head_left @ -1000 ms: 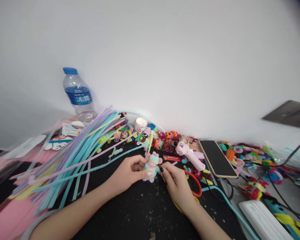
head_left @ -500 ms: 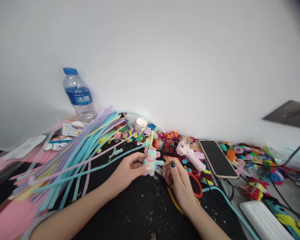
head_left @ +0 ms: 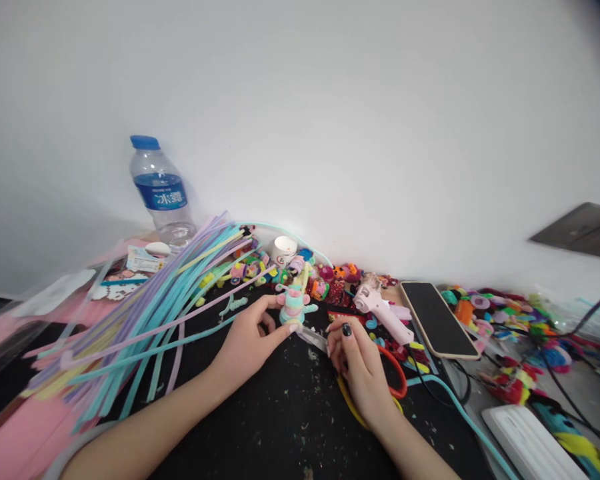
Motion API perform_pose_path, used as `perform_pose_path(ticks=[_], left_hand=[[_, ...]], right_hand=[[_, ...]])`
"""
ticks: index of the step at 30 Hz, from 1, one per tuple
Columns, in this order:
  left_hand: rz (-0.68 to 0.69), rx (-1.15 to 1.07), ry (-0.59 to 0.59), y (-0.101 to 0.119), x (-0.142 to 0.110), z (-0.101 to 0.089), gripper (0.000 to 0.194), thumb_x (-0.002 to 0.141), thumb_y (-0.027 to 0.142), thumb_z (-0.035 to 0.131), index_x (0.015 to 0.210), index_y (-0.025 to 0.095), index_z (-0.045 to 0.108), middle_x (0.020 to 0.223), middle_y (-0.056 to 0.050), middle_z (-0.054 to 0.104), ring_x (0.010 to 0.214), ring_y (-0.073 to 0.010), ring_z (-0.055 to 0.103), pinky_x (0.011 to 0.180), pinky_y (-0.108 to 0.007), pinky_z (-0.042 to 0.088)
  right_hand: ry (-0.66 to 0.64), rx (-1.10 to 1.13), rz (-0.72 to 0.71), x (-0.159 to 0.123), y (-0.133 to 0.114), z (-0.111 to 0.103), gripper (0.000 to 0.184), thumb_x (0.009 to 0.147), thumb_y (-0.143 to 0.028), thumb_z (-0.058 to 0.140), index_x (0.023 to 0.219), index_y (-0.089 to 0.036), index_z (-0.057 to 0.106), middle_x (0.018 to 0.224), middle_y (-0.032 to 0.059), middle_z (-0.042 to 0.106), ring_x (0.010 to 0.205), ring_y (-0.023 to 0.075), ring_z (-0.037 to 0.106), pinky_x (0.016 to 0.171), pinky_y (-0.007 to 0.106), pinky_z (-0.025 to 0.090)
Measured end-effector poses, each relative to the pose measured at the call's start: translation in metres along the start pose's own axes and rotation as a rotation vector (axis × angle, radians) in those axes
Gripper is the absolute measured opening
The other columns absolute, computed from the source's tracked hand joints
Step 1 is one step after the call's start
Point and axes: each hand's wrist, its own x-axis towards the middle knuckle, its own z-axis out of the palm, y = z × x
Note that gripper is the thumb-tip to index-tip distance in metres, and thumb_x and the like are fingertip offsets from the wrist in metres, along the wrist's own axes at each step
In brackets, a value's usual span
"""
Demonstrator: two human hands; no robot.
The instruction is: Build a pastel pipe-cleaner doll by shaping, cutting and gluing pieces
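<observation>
My left hand (head_left: 257,331) is closed on a small pipe-cleaner doll (head_left: 294,307) in pastel blue, pink and yellow, pinched low on its body between thumb and fingers. The doll is upright, with round ears on its head and a short blue arm sticking out to the right. Just right of it, my right hand (head_left: 353,353) rests with curled fingers, apart from the doll; I see nothing in its grip. Beneath that hand lie scissors with red-orange and yellow handles (head_left: 396,373), their blades (head_left: 314,338) pointing left toward the doll.
Long pastel pipe cleaners (head_left: 165,320) fan out at left. Behind them stands a water bottle (head_left: 160,193). A paper cup (head_left: 283,251) and several colourful figures line the wall. To the right lie a pink glue gun (head_left: 383,310), a phone (head_left: 437,320), a white box-shaped device (head_left: 533,443) and cables.
My right hand has let go of the doll's arm and drawn slightly right, its fingers curling. My left hand has raised the doll a little and moved it left, turning it more upright.
</observation>
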Motion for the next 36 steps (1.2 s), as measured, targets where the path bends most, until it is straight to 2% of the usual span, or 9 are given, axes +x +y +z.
perform_pose_path(ticks=[2,4,13,18,27,30,33,35,36], left_hand=[[0.01,0.055,0.008,0.002,0.0,0.0,0.034,0.07,0.035,0.064,0.099,0.019,0.055,0.055,0.006,0.047,0.047,-0.0111,0.042,0.047,-0.022,0.031],[0.016,0.074,0.003,0.003,0.0,-0.001,0.032,0.071,0.034,0.062,0.098,0.018,0.054,0.056,0.006,0.047,0.046,-0.0104,0.04,0.047,-0.022,0.03],[0.119,0.299,-0.043,-0.001,-0.003,-0.002,0.027,0.071,0.029,0.061,0.095,0.021,0.054,0.058,0.005,0.047,0.052,-0.0138,0.043,0.054,-0.025,0.033],[0.202,0.358,-0.067,0.002,-0.004,-0.003,0.031,0.07,0.027,0.061,0.1,0.022,0.054,0.076,0.0,0.056,0.056,-0.0142,0.045,0.055,-0.026,0.035],[0.222,0.38,-0.191,0.013,-0.002,-0.02,0.036,0.076,0.019,0.047,0.112,0.018,0.046,0.094,-0.005,0.057,0.058,-0.0133,0.049,0.059,-0.027,0.043],[0.287,0.395,-0.112,0.011,0.005,-0.03,0.038,0.075,0.014,0.043,0.113,0.017,0.047,0.1,-0.006,0.058,0.063,-0.0147,0.052,0.064,-0.029,0.044],[0.309,0.504,0.076,0.006,0.017,-0.043,0.033,0.075,0.01,0.036,0.102,0.017,0.053,0.089,-0.004,0.062,0.066,-0.0167,0.056,0.071,-0.032,0.044],[0.305,0.635,0.162,0.004,0.026,-0.053,0.03,0.074,0.011,0.039,0.097,0.018,0.057,0.097,-0.006,0.062,0.081,-0.0208,0.058,0.077,-0.034,0.043],[0.294,0.69,0.148,0.002,0.029,-0.058,0.029,0.074,0.011,0.04,0.096,0.019,0.058,0.098,-0.006,0.063,0.088,-0.0226,0.058,0.079,-0.034,0.043]], right_hand=[[0.004,-0.001,-0.001,0.0,0.0,0.0,0.026,0.092,-0.04,0.031,0.09,-0.02,0.047,0.064,-0.0024,0.048,0.05,0.0105,0.039,0.044,0.023,0.029],[0.009,-0.003,-0.006,0.0,0.001,0.0,0.025,0.092,-0.039,0.032,0.089,-0.02,0.047,0.064,-0.0024,0.048,0.05,0.0102,0.039,0.044,0.022,0.029],[0.007,-0.012,-0.007,-0.001,0.001,0.0,0.022,0.092,-0.038,0.033,0.087,-0.021,0.046,0.064,-0.0027,0.048,0.05,0.0099,0.039,0.045,0.023,0.029],[0.011,-0.013,0.018,-0.001,0.002,0.0,0.023,0.092,-0.039,0.033,0.086,-0.021,0.046,0.064,-0.0025,0.048,0.051,0.0107,0.039,0.045,0.023,0.027],[0.012,-0.017,0.035,-0.001,0.001,0.0,0.023,0.092,-0.04,0.033,0.088,-0.022,0.047,0.065,-0.0029,0.047,0.051,0.0104,0.037,0.045,0.023,0.026],[0.015,-0.01,0.027,-0.002,0.002,0.0,0.022,0.092,-0.039,0.033,0.088,-0.022,0.046,0.066,-0.0027,0.048,0.052,0.0105,0.038,0.045,0.023,0.027],[0.021,-0.005,0.021,-0.002,0.003,0.0,0.022,0.092,-0.039,0.033,0.089,-0.022,0.047,0.066,-0.0026,0.049,0.052,0.0103,0.039,0.046,0.023,0.027],[0.014,-0.001,0.015,-0.001,0.002,0.0,0.023,0.093,-0.038,0.032,0.09,-0.021,0.047,0.065,-0.0029,0.048,0.051,0.01,0.038,0.045,0.023,0.027],[0.01,-0.001,0.013,-0.001,0.002,0.0,0.023,0.093,-0.038,0.032,0.091,-0.021,0.048,0.065,-0.003,0.048,0.051,0.0099,0.038,0.045,0.023,0.027]])
